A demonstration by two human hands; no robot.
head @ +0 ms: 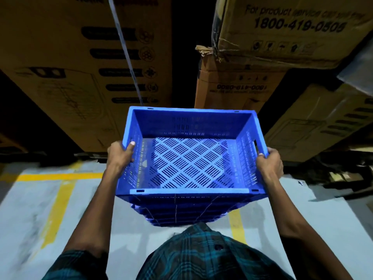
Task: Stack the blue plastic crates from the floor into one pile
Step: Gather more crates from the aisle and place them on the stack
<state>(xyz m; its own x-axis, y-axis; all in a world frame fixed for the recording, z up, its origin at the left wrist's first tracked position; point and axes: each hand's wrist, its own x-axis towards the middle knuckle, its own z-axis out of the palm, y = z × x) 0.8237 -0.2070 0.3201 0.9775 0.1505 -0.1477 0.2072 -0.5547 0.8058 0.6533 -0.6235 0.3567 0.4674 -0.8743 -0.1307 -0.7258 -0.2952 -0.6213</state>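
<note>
shirt (201,257): teal-and-dark plaid | buttoned | sleeves (74,263): short, forearms bare

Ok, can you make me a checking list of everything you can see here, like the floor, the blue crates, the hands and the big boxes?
Surface: grey floor with painted yellow lines.
Job's things: top blue crate, empty, slotted bottom, sitting over a pile of blue crates; whether it is fully seated cannot be told.
Clutter: dark bits on the floor at the right edge, too blurred to name.
Grippers: left hand grips the crate's left rim; right hand grips the right rim.
Cables: nothing seen; one thin strap hangs by the left box.
Surroundings: tall cardboard boxes stacked behind; person's checked shirt below.
</note>
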